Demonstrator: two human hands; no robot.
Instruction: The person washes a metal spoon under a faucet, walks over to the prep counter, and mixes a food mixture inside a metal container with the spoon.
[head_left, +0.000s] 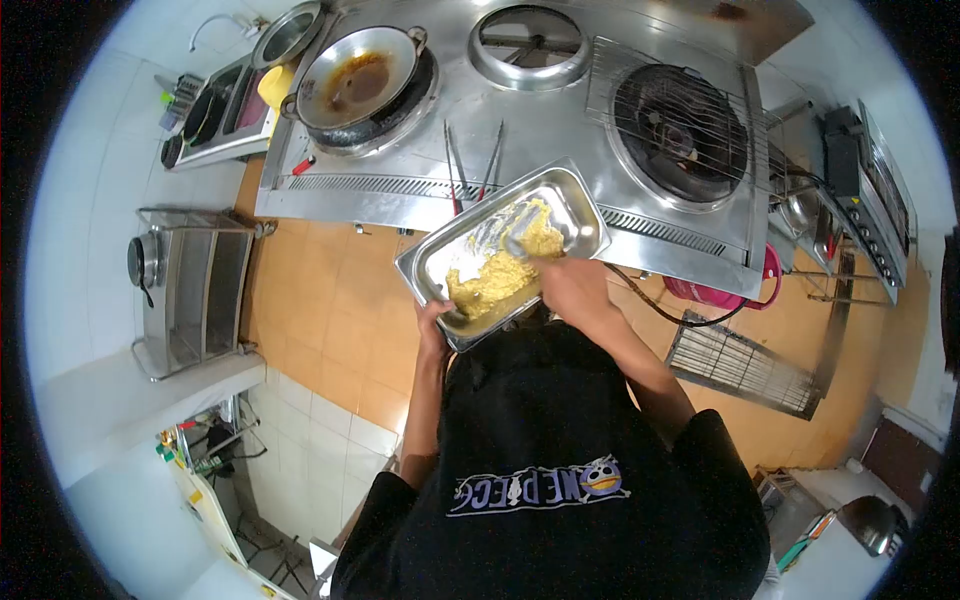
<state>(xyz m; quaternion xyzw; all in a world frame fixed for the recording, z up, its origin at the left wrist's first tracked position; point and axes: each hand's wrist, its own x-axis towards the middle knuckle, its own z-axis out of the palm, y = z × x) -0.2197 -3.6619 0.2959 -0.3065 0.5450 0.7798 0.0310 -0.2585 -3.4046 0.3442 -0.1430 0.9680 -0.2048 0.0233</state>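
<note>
A rectangular steel pan (425,262) is tilted in front of my chest, at the front edge of the stove. Lumpy yellow mash (497,277) covers part of its bottom, with smears toward the far side. My left hand (435,322) is closed on the pan's near left corner, thumb over the rim. My right hand (575,290) reaches over the near right side, fingers wrapped round what looks like a metal spoon (517,247). The spoon's blurred head is in the mash, and its handle is mostly hidden by the hand.
Behind the pan, tongs (497,150) lie on the steel stove (520,115). A wok (357,80) with brown residue stands on the left burner. A wire grate (690,110) covers the right burner. A red lighter-like object (304,165) lies at left. Below right is a pink tub (700,291).
</note>
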